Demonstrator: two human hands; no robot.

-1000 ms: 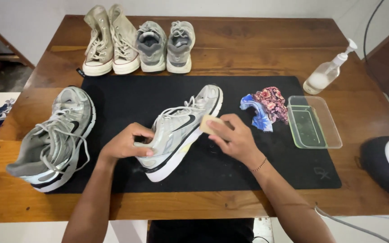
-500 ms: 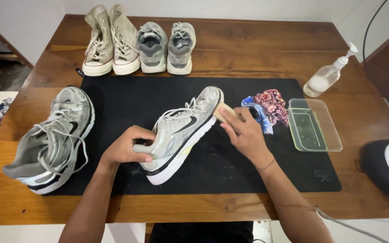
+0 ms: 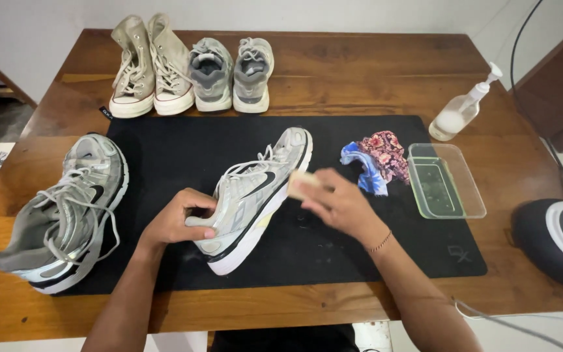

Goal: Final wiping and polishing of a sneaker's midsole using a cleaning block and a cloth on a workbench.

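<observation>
Mid-mat on the wooden tabletop (image 3: 333,85): silver-grey mesh running shoe (image 3: 253,195), gripped at the heel by the left hand (image 3: 180,220); right hand (image 3: 340,203) pinching a small tan sponge block (image 3: 302,184) against its side.

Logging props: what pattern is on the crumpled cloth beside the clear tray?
The cloth is floral red-pink with a blue part; head view.

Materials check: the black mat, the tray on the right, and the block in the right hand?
Black mat: looks like matte rubber or foam, flat with no sheen.
Tray: clear plastic, see-through walls with a greenish tint.
Block in the right hand: pale tan, matte, possibly an eraser or sponge; blurred.
</observation>
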